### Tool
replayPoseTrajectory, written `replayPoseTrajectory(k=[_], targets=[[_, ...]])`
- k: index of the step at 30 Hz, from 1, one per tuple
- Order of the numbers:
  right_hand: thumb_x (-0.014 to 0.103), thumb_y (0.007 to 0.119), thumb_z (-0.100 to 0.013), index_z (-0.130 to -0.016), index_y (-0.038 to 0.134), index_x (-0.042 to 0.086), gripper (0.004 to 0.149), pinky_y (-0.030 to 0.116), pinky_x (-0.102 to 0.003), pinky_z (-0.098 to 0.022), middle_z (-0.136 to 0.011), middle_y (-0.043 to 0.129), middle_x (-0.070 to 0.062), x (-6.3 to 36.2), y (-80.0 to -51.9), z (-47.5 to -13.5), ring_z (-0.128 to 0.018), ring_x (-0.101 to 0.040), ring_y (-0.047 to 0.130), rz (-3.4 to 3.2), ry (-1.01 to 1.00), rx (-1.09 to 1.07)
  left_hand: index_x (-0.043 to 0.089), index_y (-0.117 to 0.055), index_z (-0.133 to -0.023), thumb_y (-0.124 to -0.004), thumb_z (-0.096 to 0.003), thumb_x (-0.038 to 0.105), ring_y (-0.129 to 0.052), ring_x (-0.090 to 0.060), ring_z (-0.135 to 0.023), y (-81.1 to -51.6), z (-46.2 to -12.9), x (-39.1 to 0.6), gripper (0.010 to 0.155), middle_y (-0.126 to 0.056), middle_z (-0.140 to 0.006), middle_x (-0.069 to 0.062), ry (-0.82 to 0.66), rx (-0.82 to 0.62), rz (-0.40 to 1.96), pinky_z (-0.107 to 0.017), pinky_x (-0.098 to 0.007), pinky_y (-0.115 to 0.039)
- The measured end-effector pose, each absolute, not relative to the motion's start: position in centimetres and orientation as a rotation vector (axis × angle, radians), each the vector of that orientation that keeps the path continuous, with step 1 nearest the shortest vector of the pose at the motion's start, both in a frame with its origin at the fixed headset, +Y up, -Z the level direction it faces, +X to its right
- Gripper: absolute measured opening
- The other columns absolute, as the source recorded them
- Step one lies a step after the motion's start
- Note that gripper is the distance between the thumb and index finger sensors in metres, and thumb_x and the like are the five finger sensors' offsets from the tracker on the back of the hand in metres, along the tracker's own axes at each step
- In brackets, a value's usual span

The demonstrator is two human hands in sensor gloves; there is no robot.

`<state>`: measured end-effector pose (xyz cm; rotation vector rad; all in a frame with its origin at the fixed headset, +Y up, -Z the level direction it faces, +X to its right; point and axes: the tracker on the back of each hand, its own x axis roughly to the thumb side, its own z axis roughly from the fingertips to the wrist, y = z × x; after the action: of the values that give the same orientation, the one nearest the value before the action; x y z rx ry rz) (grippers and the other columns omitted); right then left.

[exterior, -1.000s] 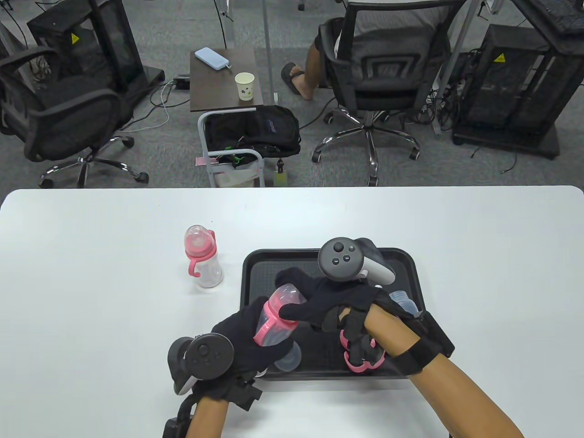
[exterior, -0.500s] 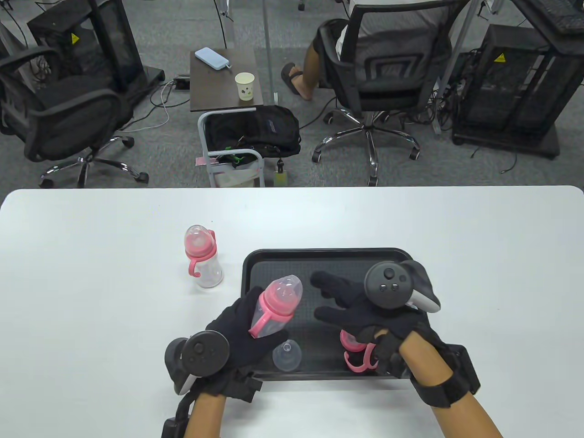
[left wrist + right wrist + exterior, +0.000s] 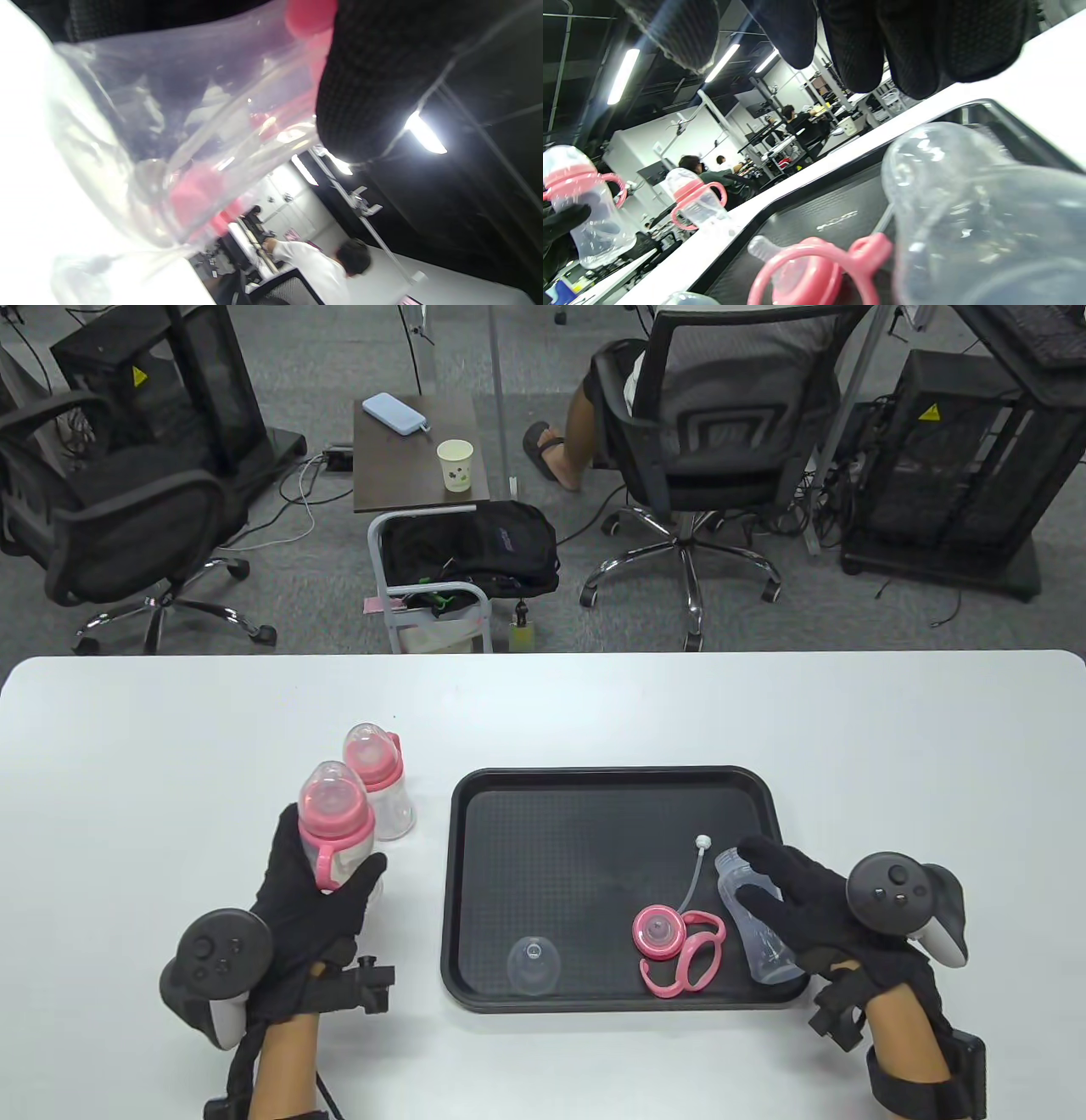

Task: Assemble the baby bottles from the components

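Left hand (image 3: 310, 899) is gripping an assembled bottle (image 3: 337, 824) at lower left, while the right hand (image 3: 802, 903), fingers spread, is hovering over a clear bottle body (image 3: 755, 929). Lying in the black tray (image 3: 475, 848) at lower centre are that body, a clear cap (image 3: 533, 965), a pink handled collar (image 3: 674, 942) and a straw (image 3: 696, 869); farther up-left, a second assembled bottle (image 3: 382, 776) is standing on the table (image 3: 170, 729).

gloves (image 3: 314, 891): black
held bottle (image 3: 337, 823): clear, pink collar and handles
standing bottle (image 3: 379, 780): clear and pink
tray (image 3: 475, 814): black, fine textured grid
loose collar (image 3: 670, 943): pink
table (image 3: 170, 729): white

left grip (image 3: 318, 899): fingers curled, upright, over table left | right grip (image 3: 802, 912): fingers spread, palm down
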<state>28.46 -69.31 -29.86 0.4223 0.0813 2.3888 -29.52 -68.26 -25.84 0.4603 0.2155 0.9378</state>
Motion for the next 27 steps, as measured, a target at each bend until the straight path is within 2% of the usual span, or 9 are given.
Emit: replayPoseTrajectory(k=[6, 11, 16, 27], targets=[[0.056, 0.069, -0.059, -0.113, 0.054, 0.012, 0.072, 0.066, -0.070, -0.059, -0.109, 0.064, -0.033, 30.4, -70.1, -29.9, -0.091, -0.060, 0.071, 2.326, 0.028, 0.339, 0.023, -0.042, -0.115, -0.101, -0.0404, 0.053, -0.084, -0.039, -0.100, -72.1, -28.5, -32.2, 0.100, -0.064, -0.113, -0.007, 0.377, 0.351, 0.944, -0.069, -0.055, -0.074], [0.056, 0.069, -0.059, -0.113, 0.053, 0.012, 0.072, 0.066, -0.071, -0.059, -0.109, 0.063, -0.033, 30.8, -70.8, -30.2, -0.092, -0.060, 0.071, 2.345, 0.050, 0.304, 0.024, -0.040, -0.115, -0.101, -0.0408, 0.053, -0.083, -0.038, -0.101, -74.8, -30.6, -33.1, 0.100, -0.063, -0.114, -0.006, 0.432, 0.286, 0.944, -0.070, -0.055, -0.073], [0.056, 0.068, -0.059, -0.113, 0.054, 0.012, 0.072, 0.066, -0.071, -0.059, -0.109, 0.063, -0.033, 30.7, -71.2, -30.4, -0.092, -0.060, 0.071, 2.355, 0.075, 0.298, 0.025, -0.038, -0.115, -0.101, -0.0408, 0.052, -0.081, -0.037, -0.103, -76.3, -31.4, -33.0, 0.101, -0.061, -0.114, -0.006, 0.435, 0.255, 0.933, -0.071, -0.055, -0.071], [0.056, 0.068, -0.059, -0.113, 0.054, 0.012, 0.072, 0.066, -0.071, -0.059, -0.109, 0.063, -0.033, 30.4, -71.2, -30.3, -0.092, -0.060, 0.070, 2.352, 0.096, 0.306, 0.024, -0.039, -0.114, -0.101, -0.0407, 0.050, -0.081, -0.037, -0.103, -76.8, -30.0, -32.9, 0.100, -0.062, -0.113, -0.007, 0.413, 0.264, 0.894, -0.069, -0.054, -0.073]])
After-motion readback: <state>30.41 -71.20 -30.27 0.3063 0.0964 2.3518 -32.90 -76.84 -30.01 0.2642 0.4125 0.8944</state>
